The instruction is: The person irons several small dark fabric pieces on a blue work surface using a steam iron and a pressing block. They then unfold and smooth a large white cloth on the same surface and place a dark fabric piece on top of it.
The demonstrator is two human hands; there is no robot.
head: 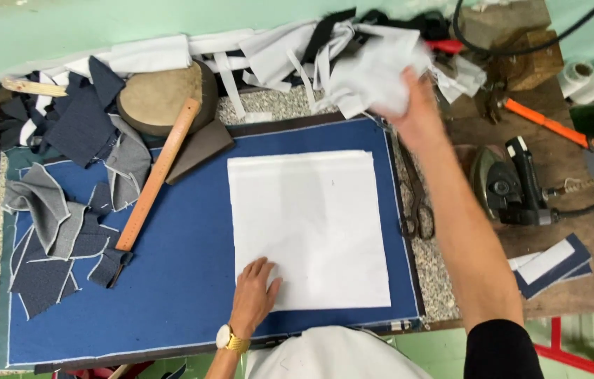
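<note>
left hand is lying open and flat on the lower left corner of the white fabric sheet | sheet is lying on the blue pad | right hand is closing on crumpled white cloth, beyond the pad's far right corner | scissors are lying just right of the pad

You have no packages, signs or screens in front of you here. The nearest thing to a label is the small stack of flat rectangular pieces lying on the wooden tabletop at your right, just below the iron: dark navy underneath, with a plain white rectangle on top. Whether these are labels or cut cloth cannot be told.
</note>
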